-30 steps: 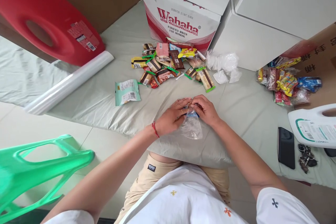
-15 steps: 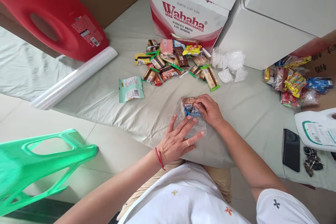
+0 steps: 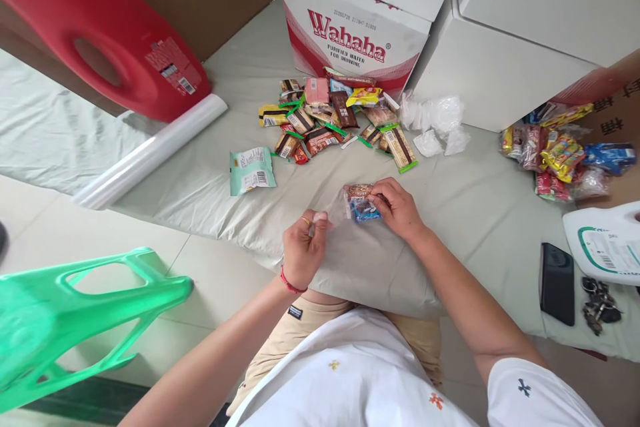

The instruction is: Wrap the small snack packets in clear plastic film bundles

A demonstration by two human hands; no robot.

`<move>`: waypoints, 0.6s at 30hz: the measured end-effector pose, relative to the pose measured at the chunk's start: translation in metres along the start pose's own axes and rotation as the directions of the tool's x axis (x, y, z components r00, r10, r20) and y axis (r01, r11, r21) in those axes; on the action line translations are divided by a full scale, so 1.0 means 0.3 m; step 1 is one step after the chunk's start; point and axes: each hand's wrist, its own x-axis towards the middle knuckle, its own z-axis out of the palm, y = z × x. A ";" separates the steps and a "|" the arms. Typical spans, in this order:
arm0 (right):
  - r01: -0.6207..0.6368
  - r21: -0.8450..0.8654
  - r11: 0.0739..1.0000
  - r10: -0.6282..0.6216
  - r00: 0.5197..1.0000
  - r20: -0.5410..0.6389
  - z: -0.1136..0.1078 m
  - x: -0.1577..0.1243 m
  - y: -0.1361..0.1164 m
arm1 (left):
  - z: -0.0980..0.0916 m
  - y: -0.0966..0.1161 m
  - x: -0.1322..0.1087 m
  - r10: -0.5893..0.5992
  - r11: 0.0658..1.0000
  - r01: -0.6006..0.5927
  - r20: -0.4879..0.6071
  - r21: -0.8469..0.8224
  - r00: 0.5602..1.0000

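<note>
My left hand (image 3: pixel 306 247) is closed on the gathered end of a clear plastic bag (image 3: pixel 334 208), pulled out to the left. Inside the bag lie a brown snack packet (image 3: pixel 358 191) and a blue snack packet (image 3: pixel 364 209), on the cloth close to the front edge. My right hand (image 3: pixel 396 210) pinches the right side of this small bundle. Exactly which layer its fingertips grip is hidden. Beyond them, a pile of wrapped snack bars (image 3: pixel 323 117) sits on the cloth, with a mint-green packet (image 3: pixel 253 171) to its left.
Crumpled clear plastic (image 3: pixel 435 117) lies right of the pile, before a Wahaha carton (image 3: pixel 355 33). A plastic roll (image 3: pixel 155 150) and red jug (image 3: pixel 135 47) stand left. Bagged snacks (image 3: pixel 555 153), a phone (image 3: pixel 557 283), keys (image 3: pixel 599 303) and a white bottle (image 3: pixel 605 247) are right. A green stool (image 3: pixel 115 273) stands lower left.
My left hand went from lying spread over the bag to a closed grip, drawing the plastic left. The blue packet shows more clearly. My right hand stayed nearly in place.
</note>
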 end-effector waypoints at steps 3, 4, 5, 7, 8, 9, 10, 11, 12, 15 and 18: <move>-0.001 0.004 1.000 0.001 1.000 0.005 -0.002 0.003 -0.002 | -0.010 -0.024 0.035 -0.126 0.988 0.129 -0.042 0.079 0.991; -0.001 0.002 1.000 0.001 1.000 0.006 -0.002 0.005 -0.004 | -0.013 -0.036 0.050 -0.151 0.977 0.160 -0.069 0.138 0.986; 0.000 -0.001 1.000 0.000 1.000 0.008 -0.003 0.006 -0.006 | -0.016 -0.049 0.065 -0.167 0.959 0.185 -0.102 0.214 0.981; 0.003 -0.013 1.000 -0.003 1.000 0.014 -0.003 0.009 -0.011 | -0.024 -0.078 0.093 -0.158 0.898 0.200 -0.137 0.392 0.978; 0.004 -0.020 1.000 -0.003 1.000 0.018 -0.002 0.011 -0.013 | -0.028 -0.092 0.106 -0.142 0.859 0.187 -0.129 0.477 0.981; 0.003 -0.027 1.000 -0.003 1.000 0.023 -0.001 0.012 -0.016 | -0.031 -0.103 0.117 -0.125 0.821 0.163 -0.106 0.548 0.986; 0.001 -0.036 0.999 0.000 1.000 0.027 0.000 0.013 -0.018 | -0.034 -0.112 0.128 -0.110 0.788 0.135 -0.078 0.600 0.991; -0.002 -0.044 0.999 0.003 1.000 0.028 0.001 0.014 -0.020 | -0.035 -0.119 0.136 -0.100 0.767 0.112 -0.055 0.632 0.993; -0.006 -0.052 0.999 0.007 1.000 0.028 0.002 0.015 -0.022 | -0.035 -0.124 0.144 -0.093 0.759 0.100 -0.045 0.643 0.995; -0.018 -0.056 0.998 0.020 1.000 0.022 0.006 0.015 -0.026 | -0.034 -0.129 0.158 -0.036 0.818 0.090 -0.106 0.568 0.994; -0.028 -0.039 0.999 0.029 1.000 0.012 0.011 0.012 -0.028 | -0.040 -0.113 0.162 0.099 0.902 0.006 -0.220 0.431 0.970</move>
